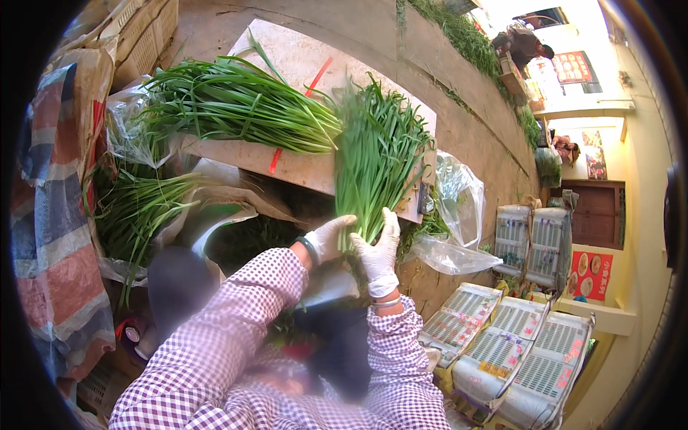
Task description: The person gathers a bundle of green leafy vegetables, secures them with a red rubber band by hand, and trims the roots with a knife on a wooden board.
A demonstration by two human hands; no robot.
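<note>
Between my two white-gloved hands stands a bunch of long, flat green leaves that look like garlic chives point(380, 154), its leafy tips pointing away from me. My left hand point(331, 238) presses its fingers against the left side of the pale stem ends. On the other side, my right hand point(378, 252) closes its thumb and fingers on the lower stems. Some leaves at the bunch's left edge are blurred. A second pile of chives point(244, 107) lies on the board point(315, 170) to the left, stem ends toward the held bunch.
Loose chives point(140, 208) fill a sack at left, beside a striped cloth point(61, 215). Clear plastic bags point(459, 208) lie right of the board. Pale plastic crates point(502, 337) are stacked at lower right. A person point(523, 44) is in the far background.
</note>
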